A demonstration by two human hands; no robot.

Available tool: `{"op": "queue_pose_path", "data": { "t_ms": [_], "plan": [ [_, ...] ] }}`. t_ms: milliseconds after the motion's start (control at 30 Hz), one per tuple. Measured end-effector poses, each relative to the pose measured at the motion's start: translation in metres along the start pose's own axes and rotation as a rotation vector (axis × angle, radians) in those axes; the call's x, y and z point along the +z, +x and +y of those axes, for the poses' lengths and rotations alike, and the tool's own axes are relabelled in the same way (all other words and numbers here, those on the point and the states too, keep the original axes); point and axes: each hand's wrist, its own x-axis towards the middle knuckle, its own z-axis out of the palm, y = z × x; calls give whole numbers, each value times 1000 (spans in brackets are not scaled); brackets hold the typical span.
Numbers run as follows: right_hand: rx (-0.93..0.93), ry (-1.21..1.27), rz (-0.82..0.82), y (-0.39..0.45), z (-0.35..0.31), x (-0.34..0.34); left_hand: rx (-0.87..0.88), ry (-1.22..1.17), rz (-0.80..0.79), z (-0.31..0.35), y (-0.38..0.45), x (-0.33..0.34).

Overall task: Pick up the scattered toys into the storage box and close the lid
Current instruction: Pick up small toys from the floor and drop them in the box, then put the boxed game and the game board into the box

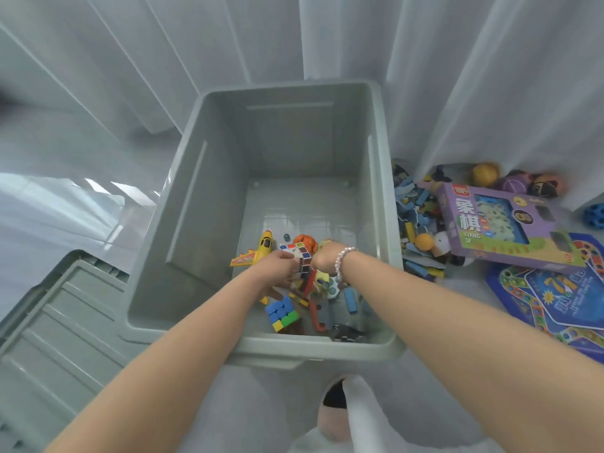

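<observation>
Both my hands reach down inside the grey-green storage box. My left hand and my right hand, which wears a pearl bracelet, together grip a white-framed puzzle cube above the toys on the box floor. Around them lie a yellow toy plane, an orange figure, a small blue-green-yellow cube, a blue block and several smaller pieces. The fingers of my right hand are hidden behind the cube.
The box lid lies on the floor at the left. Right of the box are a pile of blocks, a purple game box, a blue game board, balls and a blue holed toy. White curtains hang behind.
</observation>
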Motion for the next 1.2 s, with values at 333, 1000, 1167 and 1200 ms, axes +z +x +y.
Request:
{"op": "queue_pose_path", "data": {
  "t_ms": [333,1000,1167,1200],
  "plan": [
    [-321,592,280,-71,35,-32,463,-170,254,40,-59,18],
    [196,605,651,-76,273,-134,538,185,71,202,-20,233],
    [326,707,646,-26,307,-116,377,154,187,189,38,271],
    [361,769,637,-17,311,-110,323,117,185,185,48,277]
  ]
}}
